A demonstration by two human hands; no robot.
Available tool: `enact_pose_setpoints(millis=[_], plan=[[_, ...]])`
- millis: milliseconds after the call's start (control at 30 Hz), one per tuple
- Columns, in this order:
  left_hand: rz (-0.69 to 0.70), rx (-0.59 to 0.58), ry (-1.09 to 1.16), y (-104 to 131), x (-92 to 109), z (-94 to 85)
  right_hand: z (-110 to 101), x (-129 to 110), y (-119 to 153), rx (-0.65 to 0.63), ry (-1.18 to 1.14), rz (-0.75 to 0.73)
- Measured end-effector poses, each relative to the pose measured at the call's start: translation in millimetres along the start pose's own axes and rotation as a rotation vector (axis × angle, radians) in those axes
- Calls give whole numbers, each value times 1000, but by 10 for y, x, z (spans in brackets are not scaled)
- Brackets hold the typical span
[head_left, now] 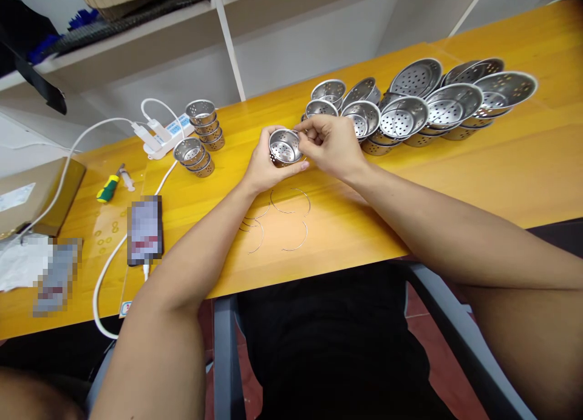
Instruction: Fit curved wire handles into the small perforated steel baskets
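My left hand point(263, 165) is wrapped round a small perforated metal cup point(285, 147), its open mouth turned up toward me. At the cup's right rim, my right hand point(328, 142) has thumb and forefinger pinched together; what lies between the fingertips is too small to make out. Below the hands, several thin curved wires point(300, 241) lie loose on the table. Behind and to the right of my right hand stand stacks of similar perforated metal cups point(403, 119) in several sizes.
Two shorter cup stacks point(195, 156) stand left of my hands beside a white power strip point(168, 135). A phone point(144, 230) on a white cable, a green-and-yellow screwdriver point(108, 189) and a cardboard box point(40, 195) lie farther left. The wooden table point(355, 226) ends just before my lap.
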State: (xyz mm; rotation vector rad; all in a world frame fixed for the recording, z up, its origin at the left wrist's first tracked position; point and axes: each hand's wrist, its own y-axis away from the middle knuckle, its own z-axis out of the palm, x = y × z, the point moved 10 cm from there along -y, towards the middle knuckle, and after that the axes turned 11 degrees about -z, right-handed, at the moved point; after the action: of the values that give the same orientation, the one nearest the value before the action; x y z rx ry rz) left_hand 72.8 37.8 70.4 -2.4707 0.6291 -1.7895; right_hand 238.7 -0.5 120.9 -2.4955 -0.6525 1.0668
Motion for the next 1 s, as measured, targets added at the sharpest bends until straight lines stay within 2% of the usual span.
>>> enact_pose_setpoints(millis=[100,200,267,367,600,767,1000], plan=[[61,-11,-19,-2,-27,15,12,-5,-14,73,-124,-54],[149,-50,-5,-38,-109,33,4,-39,-58,122,-397,-188],[185,-82,28,-74,-170,23,32,-65,-88,58,-569,-249],[213,-108,61,-117,-211,-13,77,-105,-107,-72,-705,-268],[329,-138,2,-104,-174,43,75,-144,-126,-82,-797,-253],[337,-104,-50,-122,-231,32,110,-107,-129,-105,-800,-235],[310,-130,-45,-126,-224,42,100,-113,-121,-121,-778,-229]])
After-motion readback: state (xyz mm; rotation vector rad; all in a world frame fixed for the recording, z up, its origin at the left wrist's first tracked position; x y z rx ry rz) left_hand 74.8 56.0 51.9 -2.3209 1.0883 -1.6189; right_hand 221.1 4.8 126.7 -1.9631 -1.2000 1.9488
